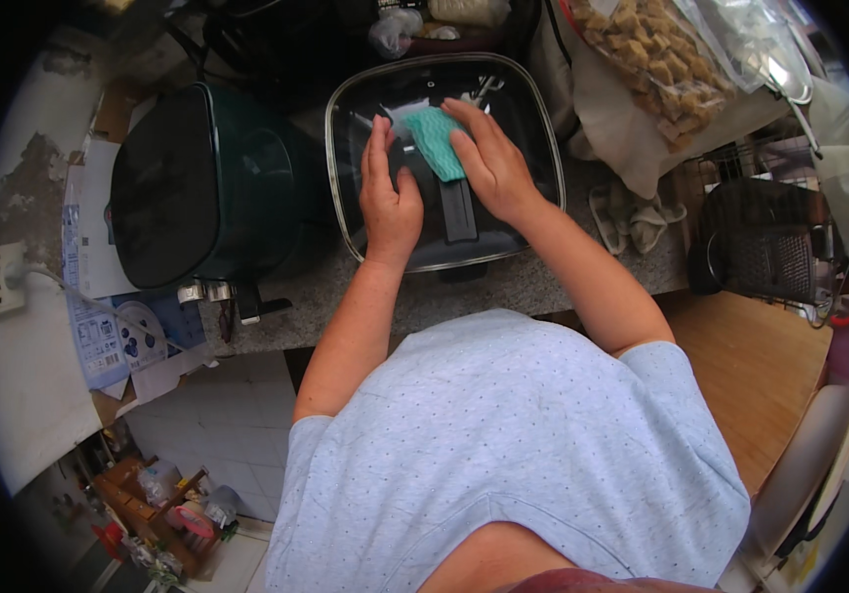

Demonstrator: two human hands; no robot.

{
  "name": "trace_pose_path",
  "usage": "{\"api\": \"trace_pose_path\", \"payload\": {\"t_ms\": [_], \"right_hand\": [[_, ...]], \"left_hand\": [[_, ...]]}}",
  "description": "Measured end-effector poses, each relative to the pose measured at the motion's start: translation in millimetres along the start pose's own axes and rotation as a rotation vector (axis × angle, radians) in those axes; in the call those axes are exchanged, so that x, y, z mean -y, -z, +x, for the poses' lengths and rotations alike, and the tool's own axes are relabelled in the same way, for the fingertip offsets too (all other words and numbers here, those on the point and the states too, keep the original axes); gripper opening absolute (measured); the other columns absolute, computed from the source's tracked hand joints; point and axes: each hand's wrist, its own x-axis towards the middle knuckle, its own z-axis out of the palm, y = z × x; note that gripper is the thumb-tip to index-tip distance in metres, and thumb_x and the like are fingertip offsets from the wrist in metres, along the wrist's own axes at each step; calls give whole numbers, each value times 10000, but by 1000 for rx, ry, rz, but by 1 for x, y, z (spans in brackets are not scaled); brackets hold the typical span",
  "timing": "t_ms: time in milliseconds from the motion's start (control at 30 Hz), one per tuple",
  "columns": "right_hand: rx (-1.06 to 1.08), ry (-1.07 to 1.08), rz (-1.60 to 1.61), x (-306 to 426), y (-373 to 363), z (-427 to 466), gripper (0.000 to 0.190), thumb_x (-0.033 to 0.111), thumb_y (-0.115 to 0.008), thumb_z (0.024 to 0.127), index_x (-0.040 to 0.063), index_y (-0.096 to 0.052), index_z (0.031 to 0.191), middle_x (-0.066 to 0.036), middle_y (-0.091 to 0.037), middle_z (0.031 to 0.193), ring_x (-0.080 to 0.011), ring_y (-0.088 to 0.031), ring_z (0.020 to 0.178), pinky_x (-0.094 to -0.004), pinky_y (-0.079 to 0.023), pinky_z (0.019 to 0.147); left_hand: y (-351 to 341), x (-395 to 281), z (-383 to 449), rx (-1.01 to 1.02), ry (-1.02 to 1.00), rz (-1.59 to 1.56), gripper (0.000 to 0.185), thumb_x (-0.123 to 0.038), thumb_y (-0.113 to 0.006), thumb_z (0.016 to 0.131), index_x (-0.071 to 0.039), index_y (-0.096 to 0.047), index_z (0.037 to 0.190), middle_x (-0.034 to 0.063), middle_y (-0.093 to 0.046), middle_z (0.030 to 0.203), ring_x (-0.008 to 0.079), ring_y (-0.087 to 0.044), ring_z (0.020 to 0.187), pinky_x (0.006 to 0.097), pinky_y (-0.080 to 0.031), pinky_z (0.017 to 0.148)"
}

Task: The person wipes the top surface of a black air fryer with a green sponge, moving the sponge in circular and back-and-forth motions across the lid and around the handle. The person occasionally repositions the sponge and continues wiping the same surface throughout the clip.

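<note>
A square glass lid [387, 241] with a metal rim lies over a dark pan on the speckled stone counter. A folded green cloth [435, 141] with a wavy pattern rests at the lid's middle, above its black handle [458, 213]. My right hand [495, 159] lies at the cloth's right edge, thumb and fingers touching it. On the lid's left part is my left hand [393, 196], its fingers extended and thumb apart, with nothing held in it. Whether its palm touches the glass cannot be told.
A dark green appliance, possibly an air fryer [246, 185], stands left of the pan. At the upper right lies a plastic bag of brown cubes [657, 63]. Crumpled cloth items [635, 219] and a wire rack [787, 252] are to the right. A socket [6, 280] with a plugged cord is on the left wall.
</note>
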Motion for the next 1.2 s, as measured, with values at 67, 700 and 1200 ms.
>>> {"api": "trace_pose_path", "payload": {"t_ms": [67,700,1200], "right_hand": [[-11,22,-8,7,5,-22,488,276,-455,1069,43,-434,1497,-205,-591,1417,-426,-523,1341,-512,-249,1228],[87,155,-252,-14,19,-20,348,71,-603,961,32,-600,1306,-135,-627,1385,-362,-505,1392,-520,-351,1191],[56,105,-460,-19,-4,-4,577,32,-546,908,70,-473,1479,-150,-490,1539,-355,-391,1480,-527,-253,1239]], "left_hand": [[0,0,0,0,-9,22,701,97,-472,915,-55,-338,1586,191,-459,1543,324,-497,1411,402,-426,1148],[3,1,0,29,-7,24,684,75,-470,926,-78,-361,1584,195,-452,1546,338,-511,1396,407,-450,1122],[-1,0,0,14,-39,51,719,90,-467,912,-63,-318,1598,201,-498,1515,330,-514,1400,401,-436,1140]]}}
